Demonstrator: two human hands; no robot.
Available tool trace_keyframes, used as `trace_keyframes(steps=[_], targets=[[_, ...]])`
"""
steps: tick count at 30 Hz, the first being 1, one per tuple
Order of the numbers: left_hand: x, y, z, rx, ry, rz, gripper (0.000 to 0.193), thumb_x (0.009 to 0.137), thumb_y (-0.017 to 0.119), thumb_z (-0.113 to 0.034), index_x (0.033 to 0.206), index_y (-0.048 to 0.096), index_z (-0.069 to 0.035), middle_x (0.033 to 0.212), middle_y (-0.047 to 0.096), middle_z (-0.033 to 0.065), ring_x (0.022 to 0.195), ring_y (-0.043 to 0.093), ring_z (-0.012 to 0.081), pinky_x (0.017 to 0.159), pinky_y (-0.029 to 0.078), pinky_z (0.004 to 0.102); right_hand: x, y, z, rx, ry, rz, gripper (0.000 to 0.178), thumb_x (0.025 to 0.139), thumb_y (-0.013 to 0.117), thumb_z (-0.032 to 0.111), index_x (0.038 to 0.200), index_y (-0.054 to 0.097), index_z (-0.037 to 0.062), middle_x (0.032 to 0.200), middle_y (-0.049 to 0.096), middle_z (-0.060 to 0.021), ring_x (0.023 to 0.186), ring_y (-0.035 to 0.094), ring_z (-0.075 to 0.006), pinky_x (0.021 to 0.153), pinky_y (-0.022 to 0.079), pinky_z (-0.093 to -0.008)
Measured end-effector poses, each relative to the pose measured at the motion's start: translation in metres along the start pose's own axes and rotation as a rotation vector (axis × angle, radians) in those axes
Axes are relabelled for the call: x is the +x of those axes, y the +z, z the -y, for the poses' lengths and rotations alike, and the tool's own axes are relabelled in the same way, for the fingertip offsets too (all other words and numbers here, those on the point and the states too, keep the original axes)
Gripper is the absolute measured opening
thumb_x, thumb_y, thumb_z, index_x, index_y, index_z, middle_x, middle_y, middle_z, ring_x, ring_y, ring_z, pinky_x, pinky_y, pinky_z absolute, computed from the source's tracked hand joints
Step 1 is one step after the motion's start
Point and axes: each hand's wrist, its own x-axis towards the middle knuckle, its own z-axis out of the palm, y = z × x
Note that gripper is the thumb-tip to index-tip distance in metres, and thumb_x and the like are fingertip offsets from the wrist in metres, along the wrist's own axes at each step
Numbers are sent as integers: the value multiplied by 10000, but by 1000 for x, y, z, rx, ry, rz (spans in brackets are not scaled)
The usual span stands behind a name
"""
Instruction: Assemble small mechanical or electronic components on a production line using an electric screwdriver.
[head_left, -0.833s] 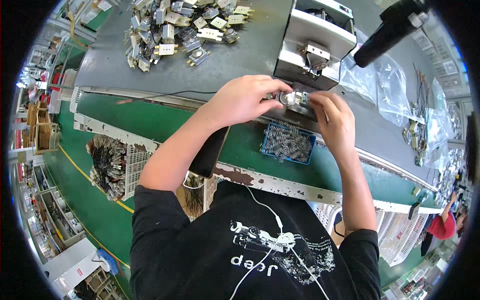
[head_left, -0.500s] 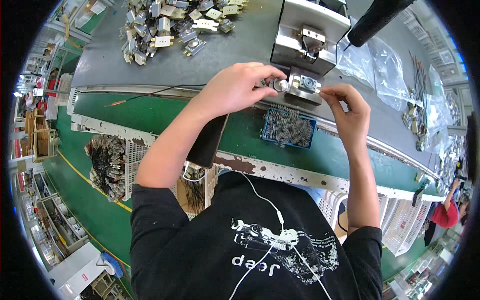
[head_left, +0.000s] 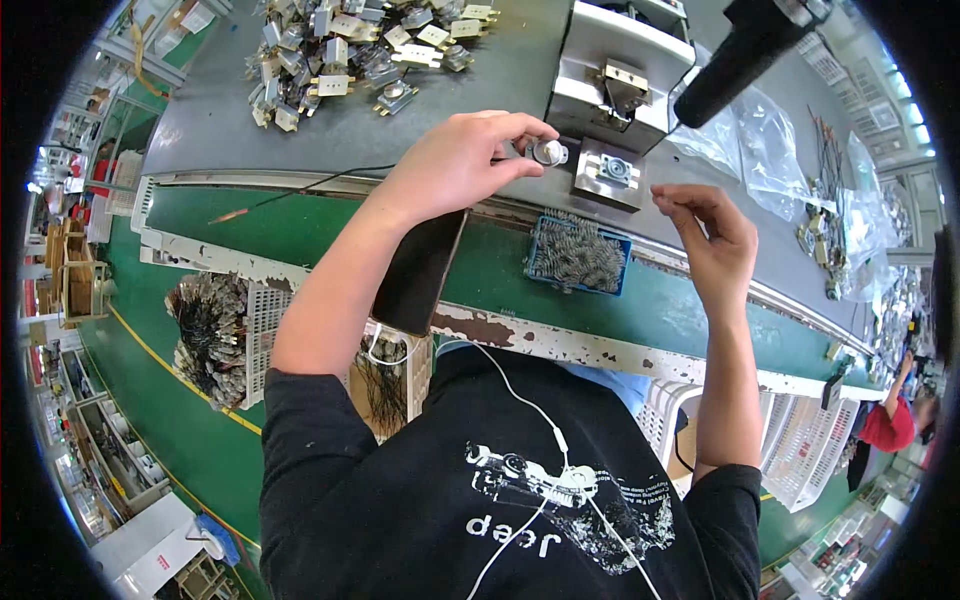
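My left hand (head_left: 465, 160) pinches a small round metal part with a white centre (head_left: 548, 152) between thumb and fingertips, just left of a steel block (head_left: 607, 192). A dark wire (head_left: 310, 180) with a reddish tip runs leftward from beneath that hand. Seated on the block is a grey square fitting with a round recess (head_left: 617, 171); neither hand touches it. My right hand (head_left: 715, 235) hovers at the block's right, thumb and index finger brought together. Whether anything tiny sits between those fingertips cannot be seen.
Behind the block stands a metal press fixture (head_left: 625, 75), with a black cylindrical tool (head_left: 735, 70) slanting beside it. A blue box of springs (head_left: 580, 255) is nearer me. Metal switch-like parts (head_left: 340, 50) are heaped far left; clear plastic bags (head_left: 770, 150) lie right.
My right hand has drawn away from the fitting on the block, to the right and slightly nearer me. My left hand has shifted a little left and away from me with the round part.
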Motion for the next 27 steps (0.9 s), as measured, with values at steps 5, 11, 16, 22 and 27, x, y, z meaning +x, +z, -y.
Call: trace_keyframes(steps=[5,11,16,22,27], targets=[[-2,-12,4,-7,-17,21,370,842,743,-171,1206,686,-133,946,695,56,653,575,134,649,487,288,20,2,7,-111,-160,95,176,845,690,-100,1002,690,-18,1016,731,-83,951,684,-156,857,530,-259],[6,-4,11,56,88,23,353,857,733,-184,1202,678,-136,915,680,62,679,597,145,642,490,299,27,-5,6,-63,-81,166,163,840,674,-140,941,617,-26,980,707,-116,966,684,-190,862,531,-302],[9,1,9,35,62,29,350,862,723,-162,1205,672,-115,902,664,58,672,588,142,645,485,294,25,11,-2,391,36,161,229,1071,450,229,943,499,45,966,654,-107,814,572,-141,754,469,-286],[11,5,-5,63,-82,70,338,865,728,-227,1181,677,-121,933,700,84,781,672,229,706,525,342,11,-7,-17,198,12,303,400,1080,435,255,737,433,48,718,510,-44,682,461,-110,614,355,-261],[15,11,-13,44,-145,111,350,859,737,-226,1184,675,-112,933,695,86,730,662,187,669,518,325,7,-7,-25,450,36,138,318,1068,472,192,826,547,-1,749,540,-38,683,499,-117,650,415,-257]])
